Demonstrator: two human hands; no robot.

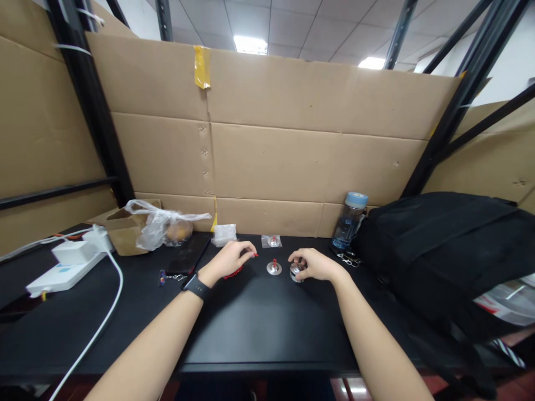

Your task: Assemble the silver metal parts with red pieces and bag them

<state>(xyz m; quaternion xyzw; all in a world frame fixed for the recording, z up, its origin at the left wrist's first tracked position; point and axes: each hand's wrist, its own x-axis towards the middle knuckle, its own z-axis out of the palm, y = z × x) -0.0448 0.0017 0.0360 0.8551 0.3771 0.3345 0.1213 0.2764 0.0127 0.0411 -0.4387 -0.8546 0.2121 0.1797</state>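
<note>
My left hand, with a dark watch on its wrist, is closed in a pinch on a small red piece whose kind is too small to tell. Under that hand some red items lie on the table, partly hidden. My right hand curls its fingers round a shiny round metal piece on the tabletop. Between both hands lies a silver disc with a red part standing up at its middle. Just behind it, a similar disc is in a small clear bag.
On the black table, a white power strip and cable stand left. A cardboard box, plastic bag and dark flat case are back left. A water bottle and black backpack stand right. Cardboard walls the back.
</note>
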